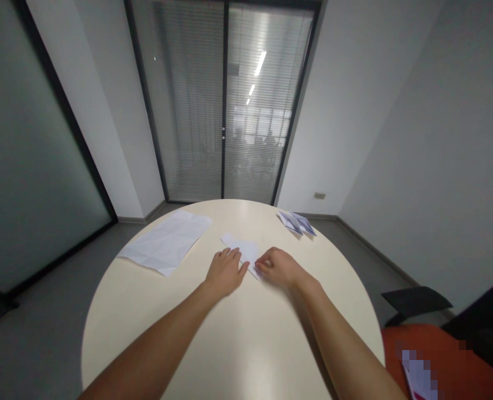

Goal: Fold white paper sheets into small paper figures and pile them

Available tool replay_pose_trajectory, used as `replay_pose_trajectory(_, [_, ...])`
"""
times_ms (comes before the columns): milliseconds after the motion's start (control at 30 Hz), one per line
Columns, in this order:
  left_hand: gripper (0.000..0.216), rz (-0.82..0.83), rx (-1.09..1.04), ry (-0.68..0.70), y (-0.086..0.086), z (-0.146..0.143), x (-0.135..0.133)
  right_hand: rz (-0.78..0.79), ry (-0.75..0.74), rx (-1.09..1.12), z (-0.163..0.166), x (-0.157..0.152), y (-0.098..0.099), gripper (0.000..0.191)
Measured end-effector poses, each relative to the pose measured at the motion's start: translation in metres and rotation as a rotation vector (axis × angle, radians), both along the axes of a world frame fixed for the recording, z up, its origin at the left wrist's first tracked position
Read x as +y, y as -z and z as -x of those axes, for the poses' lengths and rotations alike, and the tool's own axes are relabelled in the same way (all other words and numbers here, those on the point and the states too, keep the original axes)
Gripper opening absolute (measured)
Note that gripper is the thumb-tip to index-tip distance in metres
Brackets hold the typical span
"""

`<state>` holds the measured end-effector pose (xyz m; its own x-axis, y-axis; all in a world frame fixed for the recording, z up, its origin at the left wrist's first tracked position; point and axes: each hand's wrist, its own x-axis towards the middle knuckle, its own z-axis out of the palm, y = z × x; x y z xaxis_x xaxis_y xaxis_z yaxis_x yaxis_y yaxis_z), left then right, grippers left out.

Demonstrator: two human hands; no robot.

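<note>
In the head view, your round table (pixel 230 344) has a pale, plain top; past its far edge is a glass partition (pixel 196 111) with blinds, and by its right edge a red-seated chair (pixel 429 344). A large creased sheet (pixel 167 241) reaches the left edge, and two folded paper pieces (pixel 296 223) sit by the far right edge. The small folded paper (pixel 248 250) lies between the table's middle and its far edge, under your left hand (pixel 226 272), whose fingers rest spread and loose on it. Your right hand (pixel 276 265) is curled at its right side; I can't tell whether it pinches or merely presses. The paper is white, partly covered, apparently layered along its straight near edge.
</note>
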<state>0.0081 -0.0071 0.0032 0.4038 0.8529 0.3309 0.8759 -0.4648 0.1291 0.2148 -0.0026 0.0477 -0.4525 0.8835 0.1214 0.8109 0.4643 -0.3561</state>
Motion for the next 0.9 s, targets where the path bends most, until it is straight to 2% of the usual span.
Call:
replay_pose_trajectory(133, [0.049,0.019,-0.005,0.0,0.0,0.002,0.001,0.141,-0.138,0.156,-0.002,0.002,0.007,0.027])
replay_pose_trajectory(200, [0.051,0.022,-0.005,0.002,0.0,0.002,0.001,0.176,-0.16,0.199,-0.004,0.004,0.011,0.031])
replay_pose_trajectory(367, [0.054,0.028,0.001,0.022,0.0,0.003,0.001,-0.027,0.026,0.139,-0.015,0.011,0.015,0.041])
replay_pose_trajectory(667, [0.056,0.053,0.0,0.021,-0.006,0.001,-0.003,-0.035,0.018,0.163,-0.017,0.019,0.027,0.037])
replay_pose_trajectory(900, [0.043,0.033,0.028,0.086,-0.009,0.003,-0.002,-0.046,-0.015,0.157,-0.016,0.015,0.023,0.034])
